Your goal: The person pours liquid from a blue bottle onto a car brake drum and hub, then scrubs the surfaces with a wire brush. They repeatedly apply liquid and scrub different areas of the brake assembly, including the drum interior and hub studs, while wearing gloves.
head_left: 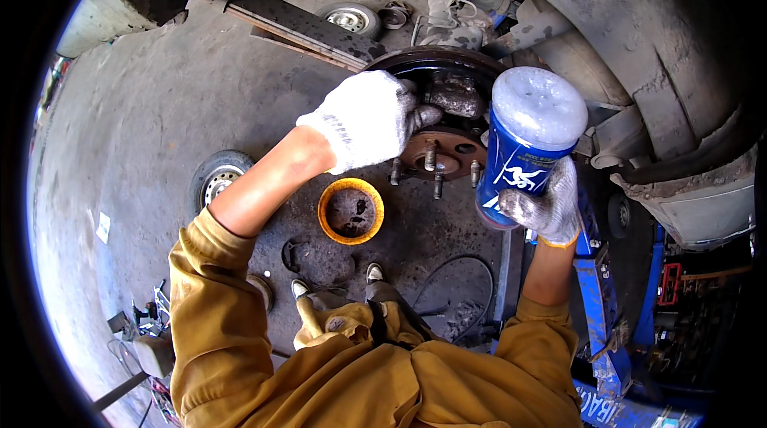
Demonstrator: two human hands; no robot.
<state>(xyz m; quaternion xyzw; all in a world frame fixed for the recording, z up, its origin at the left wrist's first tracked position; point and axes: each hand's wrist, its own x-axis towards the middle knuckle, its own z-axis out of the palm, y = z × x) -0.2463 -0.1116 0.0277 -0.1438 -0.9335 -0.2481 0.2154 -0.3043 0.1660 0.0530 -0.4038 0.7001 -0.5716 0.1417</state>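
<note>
My right hand (555, 206), in a knitted white glove stained grey at the thumb, grips a blue cylindrical container (515, 158) with a cloudy, translucent upper end. It is held slightly tilted, to the right of a rusty wheel hub (457, 160) with several studs. Over at the hub's upper left, my gloved left hand (369, 118) is closed, its dirty thumb pointing right against the brake parts. Whatever its fingers hold is hidden. Behind the hub are a dark, greasy metal part (457, 96) and the curved rim of a backing plate (431, 53).
Below the hub a yellow-rimmed bucket (323, 216) with dark residue stands on the floor. Loose wheels (219, 182) lie left and beyond. A blue lift arm (595, 284) rises at the right, under the car's bodywork (695, 196). A black hose (479, 262) curves near my feet.
</note>
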